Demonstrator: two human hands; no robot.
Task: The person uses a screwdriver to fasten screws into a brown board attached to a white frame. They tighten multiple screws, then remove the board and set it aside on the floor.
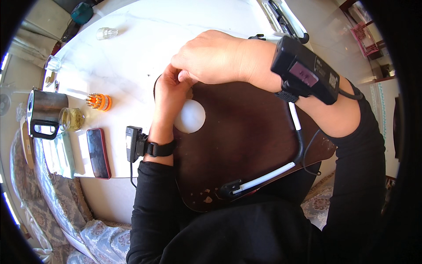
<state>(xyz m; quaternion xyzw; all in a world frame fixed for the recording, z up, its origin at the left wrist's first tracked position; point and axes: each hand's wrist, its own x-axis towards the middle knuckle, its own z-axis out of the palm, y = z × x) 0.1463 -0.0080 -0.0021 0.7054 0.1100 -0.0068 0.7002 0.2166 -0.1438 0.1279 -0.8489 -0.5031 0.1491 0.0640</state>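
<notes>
**Here, left hand (169,90) and right hand (207,56) meet just beyond a white globe (191,116)**

Nearest, a lap in black clothing (246,233) sits under the front edge of a dark brown board (246,127), whose surface is chipped near its lower left corner. A leg of white tube (266,177) with black joints runs along that edge, bends, and goes up the right side until the right forearm covers it. Each wrist wears a black strap with a boxy device, one on the left (134,144) and a bigger one on the right (307,70).

The globe shows just right of the left wrist, over the left part of the board; whether it rests there or hangs from the fingers cannot be told. The left hand's fingers are drawn in narrowly. The right hand comes across, back upward, its fingers curled down to the left fingertips; what either one grips is hidden.

Left of the arms, on a white marbled table (145,26), lies a red-edged phone (99,153), with a pale green box (64,155) beside it. Farther on come a glass jar (71,119), a steel jug (49,105) with a black handle, and an orange bit holder (102,102). Well beyond, a clear glass (105,33) lies on its side.
</notes>
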